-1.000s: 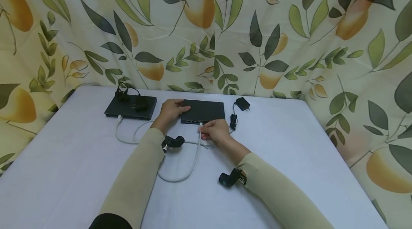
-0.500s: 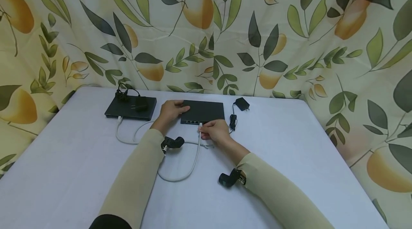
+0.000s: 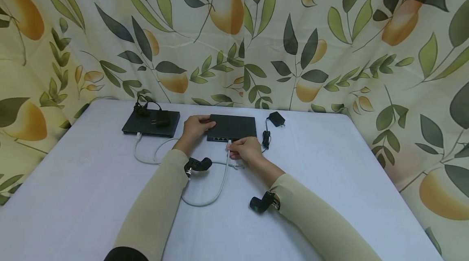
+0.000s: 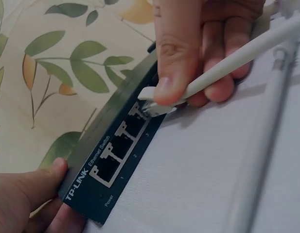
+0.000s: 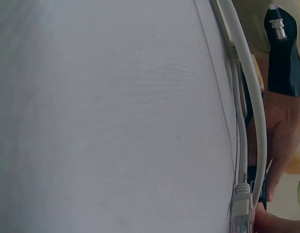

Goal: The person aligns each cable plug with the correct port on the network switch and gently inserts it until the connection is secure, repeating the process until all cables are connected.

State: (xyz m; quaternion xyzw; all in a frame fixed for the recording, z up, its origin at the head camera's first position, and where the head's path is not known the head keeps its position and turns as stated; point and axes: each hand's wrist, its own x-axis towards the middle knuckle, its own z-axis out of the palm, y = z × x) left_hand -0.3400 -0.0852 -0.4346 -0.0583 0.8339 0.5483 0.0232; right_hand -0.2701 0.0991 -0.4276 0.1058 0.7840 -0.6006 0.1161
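Note:
At the far middle of the table lies a black TP-LINK Ethernet switch [image 3: 234, 126], its row of ports facing the person. My left hand [image 3: 195, 128] grips its left end, thumb on top and fingers below in the left wrist view. Between thumb and fingers, my right hand [image 3: 246, 149] pinches the plug [image 4: 154, 108] of a white Ethernet cable [image 3: 224, 179]. That plug sits right at a port beyond the one marked 3, its tip partly covered by the thumb. Ports 1 and 2 [image 4: 115, 153] hold no plug. The cable loops toward the person.
Left of the hands is a second black box [image 3: 132, 128] with a white cable plugged into its front and a power adapter [image 3: 161, 118] on top. Another adapter [image 3: 276, 118] with a bundled cord lies right of the switch. A loose clear plug [image 5: 241, 211] shows in the right wrist view.
The head view has shifted slightly. Both hands keep their places at the switch and the plug, with no clear movement of either.

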